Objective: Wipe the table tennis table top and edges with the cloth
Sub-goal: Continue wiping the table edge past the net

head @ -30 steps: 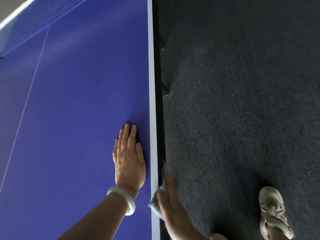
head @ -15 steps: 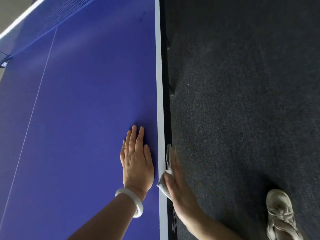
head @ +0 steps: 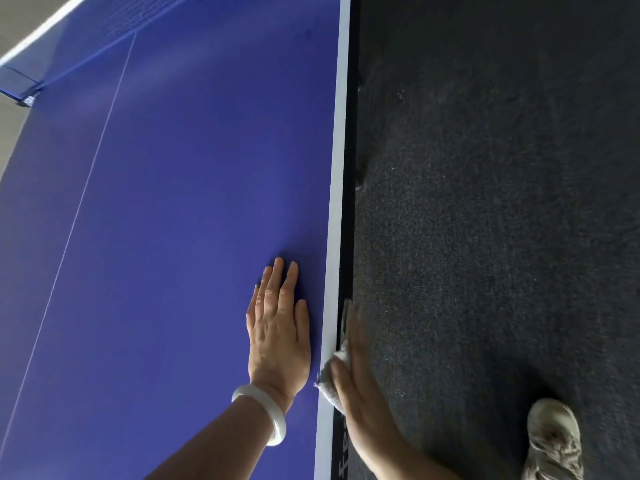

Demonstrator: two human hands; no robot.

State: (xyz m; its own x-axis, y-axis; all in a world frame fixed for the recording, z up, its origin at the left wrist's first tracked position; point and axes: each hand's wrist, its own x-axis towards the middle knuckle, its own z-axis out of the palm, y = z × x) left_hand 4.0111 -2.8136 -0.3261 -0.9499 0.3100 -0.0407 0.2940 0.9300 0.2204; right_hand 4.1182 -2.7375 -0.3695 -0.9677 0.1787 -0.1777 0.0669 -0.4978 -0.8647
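Note:
The blue table tennis table top (head: pixel 173 237) fills the left half of the head view, with its white side line (head: pixel 336 168) and dark side edge running up the middle. My left hand (head: pixel 277 334) lies flat, palm down, on the blue surface beside that line; a white bangle circles the wrist. A crumpled white-grey cloth (head: pixel 329 379) sits over the table's rim. My right hand (head: pixel 356 375) presses the cloth against the side edge with straight fingers pointing forward along it, the thumb on top of the cloth. Most of the cloth is hidden under that hand.
The net (head: pixel 104 15) crosses the table at the far upper left. Dark grey carpet (head: pixel 485 237) covers the floor to the right. My light shoe (head: pixel 554 441) stands on it at the bottom right. A dark table leg (head: pixel 360 168) shows under the edge.
My right hand has slid forward along the side edge with the cloth under it. My left hand has stayed flat on the table top.

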